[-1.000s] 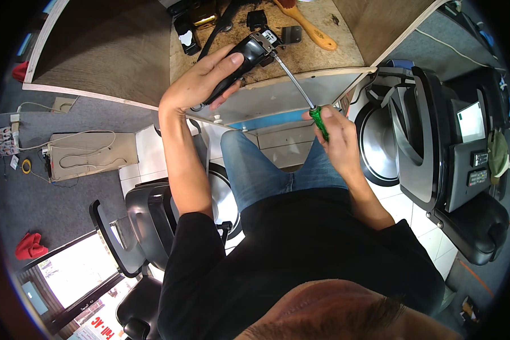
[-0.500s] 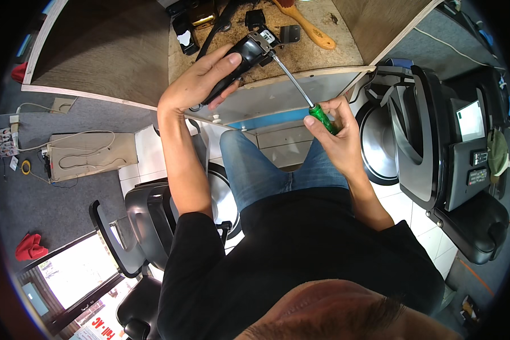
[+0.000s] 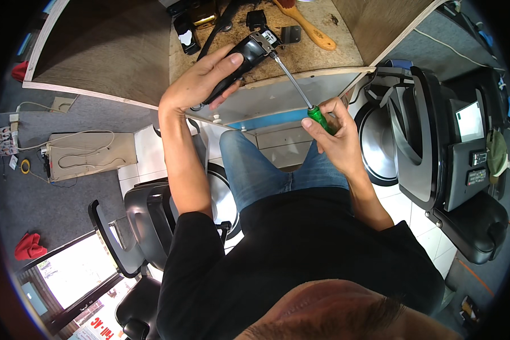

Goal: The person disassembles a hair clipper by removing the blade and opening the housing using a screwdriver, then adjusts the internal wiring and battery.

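My left hand [image 3: 207, 79] is wrapped round a black hair clipper [image 3: 245, 61], its head end tilted up and to the right above the front edge of the wooden counter. At that head, a metal bracket shows on the clipper's body. My right hand [image 3: 337, 133] grips the green handle of a screwdriver [image 3: 294, 80]. The long metal shaft slants up to the left, and its tip meets the side of the clipper's head. A small dark metal plate [image 3: 291, 34] lies on the counter just beyond. Near it sits a small black part [image 3: 255, 20].
On the counter [image 3: 345, 56] rest a wooden-handled brush [image 3: 309, 28] and, at the left, a black device [image 3: 185, 35]. Wooden side panels [image 3: 102, 51] flank it. Barber chairs stand on my left [image 3: 147, 215] and right [image 3: 422, 136]. A cardboard piece with a cable [image 3: 90, 156] lies on the left.
My right hand's fingers have shifted slightly round the screwdriver's handle. The tip stays at the clipper's head, and the left hand with the clipper is almost still.
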The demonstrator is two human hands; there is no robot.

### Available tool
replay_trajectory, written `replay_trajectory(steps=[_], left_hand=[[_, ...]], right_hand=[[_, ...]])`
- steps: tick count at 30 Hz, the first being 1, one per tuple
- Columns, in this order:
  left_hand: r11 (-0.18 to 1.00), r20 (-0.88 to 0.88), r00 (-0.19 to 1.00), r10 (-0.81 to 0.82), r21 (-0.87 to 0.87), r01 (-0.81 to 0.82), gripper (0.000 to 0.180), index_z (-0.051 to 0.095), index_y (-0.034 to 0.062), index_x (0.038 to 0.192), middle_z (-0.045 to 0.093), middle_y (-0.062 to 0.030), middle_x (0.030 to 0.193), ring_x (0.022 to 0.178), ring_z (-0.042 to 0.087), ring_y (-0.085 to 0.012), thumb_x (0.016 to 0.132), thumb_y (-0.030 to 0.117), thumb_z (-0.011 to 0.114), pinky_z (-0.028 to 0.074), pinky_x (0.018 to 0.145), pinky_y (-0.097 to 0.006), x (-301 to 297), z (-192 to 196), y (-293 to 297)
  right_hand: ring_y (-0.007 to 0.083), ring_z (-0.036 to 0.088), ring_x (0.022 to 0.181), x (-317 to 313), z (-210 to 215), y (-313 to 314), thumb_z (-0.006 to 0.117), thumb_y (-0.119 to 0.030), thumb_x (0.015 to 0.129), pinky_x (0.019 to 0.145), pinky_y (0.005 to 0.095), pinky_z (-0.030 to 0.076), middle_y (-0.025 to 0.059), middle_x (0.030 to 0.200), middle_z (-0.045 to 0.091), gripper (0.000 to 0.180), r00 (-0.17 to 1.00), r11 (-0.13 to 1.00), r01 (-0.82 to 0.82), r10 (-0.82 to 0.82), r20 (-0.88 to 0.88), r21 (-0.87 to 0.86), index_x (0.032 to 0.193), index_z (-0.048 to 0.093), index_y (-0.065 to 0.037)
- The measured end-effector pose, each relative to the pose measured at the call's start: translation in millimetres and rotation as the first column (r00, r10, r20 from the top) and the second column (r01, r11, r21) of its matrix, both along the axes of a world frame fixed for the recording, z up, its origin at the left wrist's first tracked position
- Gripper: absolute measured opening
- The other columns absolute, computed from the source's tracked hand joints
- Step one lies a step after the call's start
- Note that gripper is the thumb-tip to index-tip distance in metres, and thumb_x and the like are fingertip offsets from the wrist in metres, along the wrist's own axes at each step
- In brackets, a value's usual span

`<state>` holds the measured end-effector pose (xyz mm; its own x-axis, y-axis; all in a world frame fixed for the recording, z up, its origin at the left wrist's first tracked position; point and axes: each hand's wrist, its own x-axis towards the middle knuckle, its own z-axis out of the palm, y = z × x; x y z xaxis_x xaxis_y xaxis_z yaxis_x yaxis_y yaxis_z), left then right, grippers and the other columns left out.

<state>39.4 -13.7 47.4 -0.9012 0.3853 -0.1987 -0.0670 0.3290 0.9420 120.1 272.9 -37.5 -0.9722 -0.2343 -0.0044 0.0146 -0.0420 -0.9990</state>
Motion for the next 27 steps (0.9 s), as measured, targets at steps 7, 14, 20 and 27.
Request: replay_trajectory(steps=[7,14,20,27], left_hand=[[1.000,-0.001,1.000,0.011,0.005,-0.011,0.044,0.058,0.0047,0.125,0.054,-0.0014,0.059,0.040,0.042,-0.0074,0.112,0.046,0.050,0.037,0.044,-0.024,0.1,0.8,0.1],[1.000,0.005,1.000,0.015,-0.005,-0.015,0.044,0.057,0.0045,0.122,0.053,-0.0014,0.059,0.040,0.042,-0.0074,0.112,0.046,0.049,0.038,0.044,-0.024,-1.4,-2.2,-0.8],[1.000,0.000,1.000,0.025,-0.006,-0.025,0.042,0.057,0.0046,0.119,0.053,-0.0014,0.059,0.040,0.042,-0.0074,0.112,0.045,0.049,0.037,0.044,-0.024,0.1,-0.7,0.5],[1.000,-0.007,1.000,0.018,0.004,-0.018,0.041,0.057,0.0049,0.119,0.053,-0.0004,0.059,0.040,0.042,-0.0071,0.112,0.045,0.049,0.038,0.044,-0.024,-1.9,-3.4,-1.0]], right_hand=[[0.0040,0.053,0.076,-3.5,9.2,1.0,0.067,-0.018,0.106,0.066,0.0215,0.041,0.0005,0.086,0.064,0.016,0.974,0.995,-0.031,0.051,0.221,-0.095,0.103,0.057,-0.005],[0.0034,0.052,0.077,1.8,-8.5,1.4,0.069,-0.013,0.104,0.066,0.0213,0.043,-0.0004,0.089,0.065,0.013,1.000,0.999,-0.017,0.017,-0.004,-0.035,0.106,0.059,-0.005],[0.0044,0.057,0.081,0.8,1.0,-2.2,0.071,-0.011,0.103,0.069,0.0224,0.046,0.0009,0.095,0.066,0.016,0.995,0.991,0.095,-0.095,0.006,-0.091,0.110,0.058,-0.004],[0.0058,0.058,0.080,1.3,-13.7,2.2,0.071,-0.011,0.103,0.064,0.0205,0.045,0.0033,0.099,0.065,0.026,0.996,0.998,-0.011,0.017,0.091,-0.061,0.121,0.054,-0.004]])
